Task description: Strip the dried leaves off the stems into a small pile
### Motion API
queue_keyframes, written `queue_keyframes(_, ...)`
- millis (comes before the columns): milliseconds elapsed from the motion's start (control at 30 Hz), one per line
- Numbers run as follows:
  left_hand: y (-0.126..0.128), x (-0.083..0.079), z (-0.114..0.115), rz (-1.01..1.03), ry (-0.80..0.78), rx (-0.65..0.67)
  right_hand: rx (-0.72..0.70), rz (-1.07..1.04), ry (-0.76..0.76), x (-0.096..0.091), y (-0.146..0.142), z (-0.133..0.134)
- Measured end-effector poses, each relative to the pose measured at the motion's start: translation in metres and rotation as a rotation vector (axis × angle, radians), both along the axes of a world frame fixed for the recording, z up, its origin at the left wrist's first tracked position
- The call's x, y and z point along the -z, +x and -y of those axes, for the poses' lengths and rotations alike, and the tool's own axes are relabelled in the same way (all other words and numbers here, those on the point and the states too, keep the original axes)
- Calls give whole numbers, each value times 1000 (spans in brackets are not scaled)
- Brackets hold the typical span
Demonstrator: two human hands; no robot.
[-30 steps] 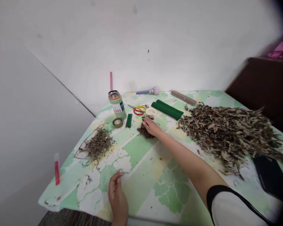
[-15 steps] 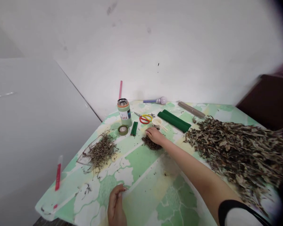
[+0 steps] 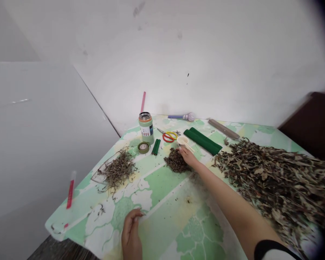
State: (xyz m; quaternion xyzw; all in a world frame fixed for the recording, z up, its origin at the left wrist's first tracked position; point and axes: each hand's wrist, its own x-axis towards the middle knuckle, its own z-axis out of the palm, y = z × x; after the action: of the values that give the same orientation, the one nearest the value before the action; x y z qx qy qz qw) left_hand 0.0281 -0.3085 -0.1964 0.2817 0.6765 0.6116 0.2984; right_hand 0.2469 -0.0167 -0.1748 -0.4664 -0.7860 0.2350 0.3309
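My right hand [image 3: 187, 156] reaches over the upper right edge of a small heap of dark dried plant bits [image 3: 176, 161]. Its fingers are drawn together just below a small white bowl [image 3: 182, 139]; what they hold, if anything, is hidden. Pale sticks [image 3: 189, 146] lean out of the bowl, close to the knuckles. My left hand [image 3: 131, 231] rests on the table near the front, fingers curled together with nothing visible in them. To the left lies a tangled pile of thin dry stems [image 3: 119, 169].
A large heap of dried leaves [image 3: 273, 173] covers the right side. Behind are green rolls [image 3: 203, 141], scissors [image 3: 169, 136], short green rolls [image 3: 156, 147], an uncapped jar [image 3: 146, 130], its lid [image 3: 143, 147], a brown bar [image 3: 223, 129] and a purple-handled item [image 3: 181, 116] by the wall.
My right hand has shifted right from above the small heap to its edge beside the bowl, uncovering more of the heap. The left hand stays about where it was; the view has turned slightly.
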Motion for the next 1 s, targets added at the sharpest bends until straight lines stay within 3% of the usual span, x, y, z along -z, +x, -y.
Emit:
queue_keyframes(233,2,-5,1,6,18,24,18,-58,-75,-2,10,-3)
queue_keyframes(500,1,-4,1,25,28,25,-74,-118,-122,-2,-14,0)
queue_keyframes(733,-1,-4,-1,47,18,12,-166,-5,-116,-6,-28,-11)
queue_keyframes(1000,-11,20,-6,128,-5,13,-443,238,4,-25,7,33)
